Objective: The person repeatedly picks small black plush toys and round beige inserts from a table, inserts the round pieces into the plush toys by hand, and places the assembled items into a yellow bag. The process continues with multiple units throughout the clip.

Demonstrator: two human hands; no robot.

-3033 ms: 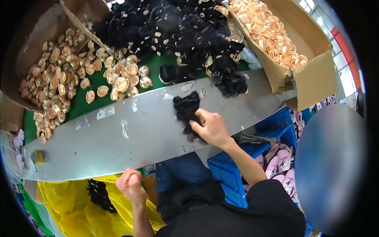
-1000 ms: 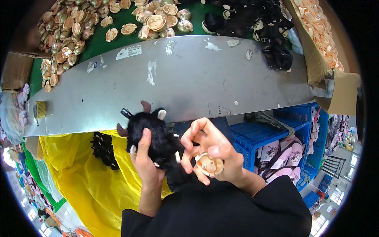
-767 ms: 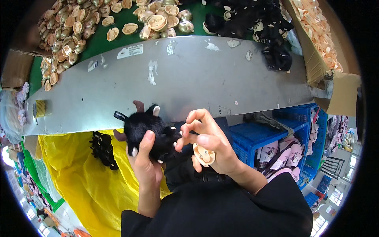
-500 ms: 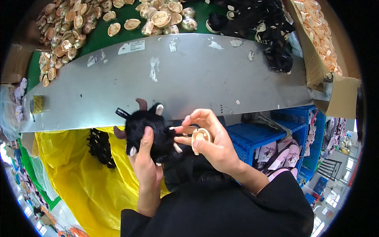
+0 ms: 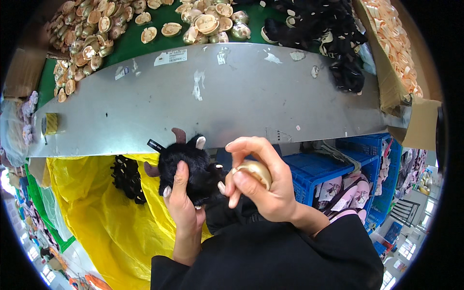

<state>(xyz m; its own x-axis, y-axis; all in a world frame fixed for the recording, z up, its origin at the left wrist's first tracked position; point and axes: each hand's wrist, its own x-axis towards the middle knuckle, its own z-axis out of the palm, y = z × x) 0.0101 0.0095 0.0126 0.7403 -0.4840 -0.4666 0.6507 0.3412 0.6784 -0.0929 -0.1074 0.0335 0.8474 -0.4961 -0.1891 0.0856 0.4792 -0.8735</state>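
Left hand point(image 5: 186, 203) squeezes the soft, light black plush toy point(image 5: 191, 166) around its body, right hand point(image 5: 263, 191) pinching a hard, smooth-looking tan shell piece point(image 5: 253, 171) right beside it.

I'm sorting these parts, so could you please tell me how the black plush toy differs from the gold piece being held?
The black plush toy is fuzzy, dark and horned; the gold piece is smooth, shiny and rounded. The toy is larger, in the left hand; the piece sits in the right hand.

The plush toy point(image 5: 191, 166) sat in the left hand point(image 5: 183, 205) just left of the right hand point(image 5: 263, 188) holding a round piece point(image 5: 254, 171), both before the table point(image 5: 241, 104), with shell pieces point(image 5: 87, 43) behind it, a crate point(image 5: 328, 171) right below, and a bag point(image 5: 96, 212) left below.
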